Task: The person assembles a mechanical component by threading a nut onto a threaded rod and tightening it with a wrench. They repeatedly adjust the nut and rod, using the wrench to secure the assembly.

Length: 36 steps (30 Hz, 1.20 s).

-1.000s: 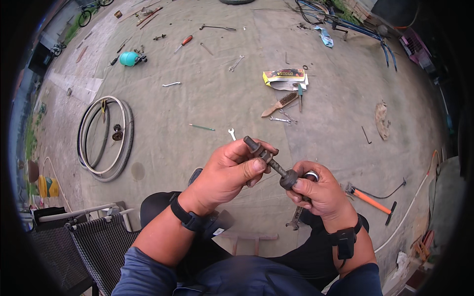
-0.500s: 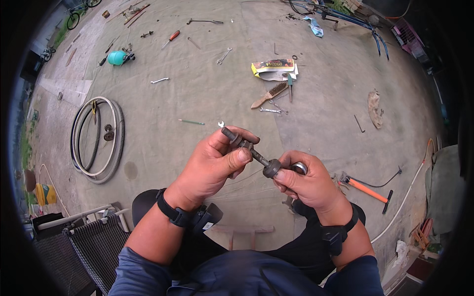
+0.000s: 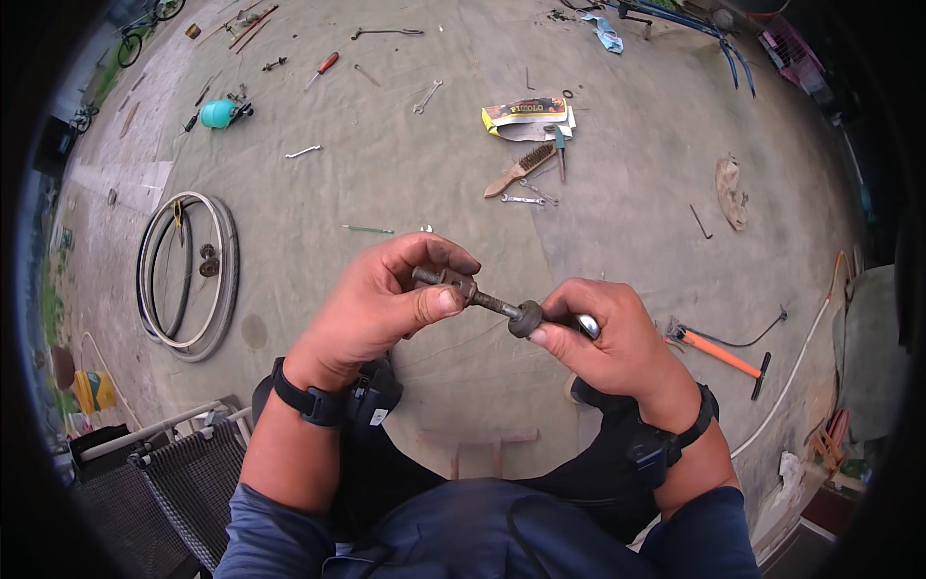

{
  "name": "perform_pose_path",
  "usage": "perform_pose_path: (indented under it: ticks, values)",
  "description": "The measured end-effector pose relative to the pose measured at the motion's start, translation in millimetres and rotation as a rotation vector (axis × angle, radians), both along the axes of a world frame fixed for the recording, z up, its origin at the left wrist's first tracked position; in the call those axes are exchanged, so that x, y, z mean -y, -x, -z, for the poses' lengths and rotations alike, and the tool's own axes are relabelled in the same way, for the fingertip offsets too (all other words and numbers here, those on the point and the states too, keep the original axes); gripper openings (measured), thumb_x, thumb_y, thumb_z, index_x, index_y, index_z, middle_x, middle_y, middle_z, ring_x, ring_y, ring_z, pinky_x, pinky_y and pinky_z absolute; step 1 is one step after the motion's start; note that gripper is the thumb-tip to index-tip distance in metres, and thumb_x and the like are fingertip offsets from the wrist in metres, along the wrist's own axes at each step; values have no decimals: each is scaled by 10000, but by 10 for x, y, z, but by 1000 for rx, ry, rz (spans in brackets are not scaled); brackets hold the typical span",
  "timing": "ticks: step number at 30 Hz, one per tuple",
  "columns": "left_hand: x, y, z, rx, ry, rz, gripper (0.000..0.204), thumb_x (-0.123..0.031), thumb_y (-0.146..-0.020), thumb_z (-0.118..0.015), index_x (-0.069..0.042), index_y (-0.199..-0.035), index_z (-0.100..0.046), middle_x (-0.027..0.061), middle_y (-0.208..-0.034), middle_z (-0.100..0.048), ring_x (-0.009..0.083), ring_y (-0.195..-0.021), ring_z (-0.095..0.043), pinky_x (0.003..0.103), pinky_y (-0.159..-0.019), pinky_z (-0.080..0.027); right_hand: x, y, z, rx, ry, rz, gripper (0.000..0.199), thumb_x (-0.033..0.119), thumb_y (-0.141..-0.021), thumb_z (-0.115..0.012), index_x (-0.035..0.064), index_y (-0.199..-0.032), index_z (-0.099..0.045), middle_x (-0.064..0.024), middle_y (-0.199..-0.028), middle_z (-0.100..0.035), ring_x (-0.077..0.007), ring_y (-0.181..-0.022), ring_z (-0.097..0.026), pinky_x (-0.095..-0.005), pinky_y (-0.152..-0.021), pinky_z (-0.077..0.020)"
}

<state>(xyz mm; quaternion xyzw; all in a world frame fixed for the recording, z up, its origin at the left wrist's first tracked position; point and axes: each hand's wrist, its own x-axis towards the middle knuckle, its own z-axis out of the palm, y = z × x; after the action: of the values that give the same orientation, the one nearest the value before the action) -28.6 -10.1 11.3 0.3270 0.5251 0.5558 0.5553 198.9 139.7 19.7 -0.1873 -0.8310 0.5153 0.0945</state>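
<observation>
Between my hands, above my lap, is a dark greasy threaded axle [image 3: 494, 303] with nut-like pieces on its left part. A thick round collar [image 3: 525, 318] sits at its right end. My left hand [image 3: 376, 304] pinches the nut end between thumb and fingers. My right hand [image 3: 617, 343] has its thumb and forefinger closed on the collar. A shiny rounded metal piece [image 3: 587, 326] pokes out of my right fist; the rest of it is hidden. Just beyond my left fingers, a small wrench end [image 3: 426, 229] shows on the floor mat.
Wheel rims with tyres [image 3: 231, 280] lie at left, a folding chair [image 3: 178, 492] at lower left. Ahead are a wire brush [image 3: 521, 172], wrenches [image 3: 523, 200], a screwdriver [image 3: 323, 69] and a teal container [image 3: 218, 114]. An orange pump [image 3: 719, 351] lies at right; a blue bicycle frame [image 3: 675, 19] lies far right.
The axle has swung closer to level as my left hand lowered its end and shifted left. My left fingers now cover more of that end. The shiny piece has turned in my right hand.
</observation>
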Motion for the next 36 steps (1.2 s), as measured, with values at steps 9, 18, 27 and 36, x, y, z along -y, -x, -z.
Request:
perform_pose_path:
  ticks: [9,18,27,36]
  values:
    - [70,-34,50,-146,192,105,246,-179,-938,-774,12,-1077,-702,-1,-907,-680,74,-841,-602,244,-741,-491,29,-54,42,54,-434,-124,181,233,-875,-730,82,-856,-631,-84,-788,-624,-331,-709,-630,-440,-593,-477]
    - [68,-73,59,-134,247,110,245,-110,-913,-790,-1,-1108,-689,-13,-902,-665,66,-847,-596,232,-752,-492,11,-42,127,-50,-571,-139,176,147,-779,-795,83,-839,-643,-75,-703,-560,-286,-610,-572,-407,-518,-414]
    - [145,-138,229,-179,110,124,259,-71,-905,-788,5,-1126,-677,5,-974,-683,67,-873,-610,233,-766,-503,-11,-69,128,-13,-526,-175,171,155,-782,-783,107,-830,-626,-56,-715,-554,-283,-623,-585,-408,-525,-439]
    - [76,-121,132,-54,345,93,240,-67,-910,-781,-7,-1119,-680,8,-968,-687,54,-827,-588,230,-732,-492,40,-56,207,-15,-712,-135,155,190,-803,-746,135,-785,-602,-38,-716,-566,-263,-640,-618,-403,-533,-474]
